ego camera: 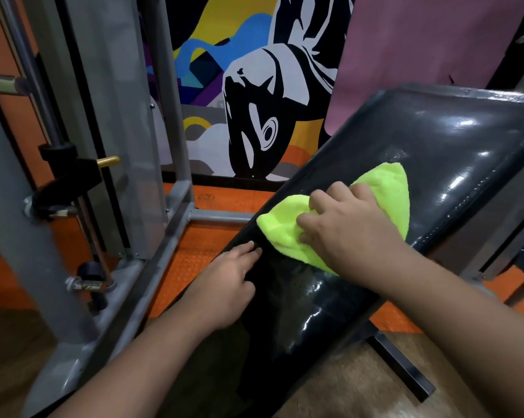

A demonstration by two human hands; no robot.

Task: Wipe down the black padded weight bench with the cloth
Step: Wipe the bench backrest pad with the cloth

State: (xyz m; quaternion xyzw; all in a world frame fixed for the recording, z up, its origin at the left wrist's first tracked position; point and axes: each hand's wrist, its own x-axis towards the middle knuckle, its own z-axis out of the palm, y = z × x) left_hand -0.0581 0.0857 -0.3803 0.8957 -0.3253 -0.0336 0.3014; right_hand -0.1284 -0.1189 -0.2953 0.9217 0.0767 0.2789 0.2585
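The black padded weight bench (pixel 454 152) runs diagonally from the lower middle to the upper right, its surface shiny with wet streaks. A bright lime-green cloth (pixel 387 191) lies bunched on the pad near its middle. My right hand (pixel 351 230) sits on top of the cloth with fingers curled into it, gripping it against the pad. My left hand (pixel 224 291) rests on the bench's left edge just below the cloth, fingers fairly straight and pointing up along the edge.
A grey steel rack frame (pixel 110 146) with a bar, black stops and a brass pin stands close on the left. Orange rubber flooring (pixel 212 233) lies under it. A painted mural wall (pixel 254 86) and a pink mat (pixel 420 49) stand behind the bench.
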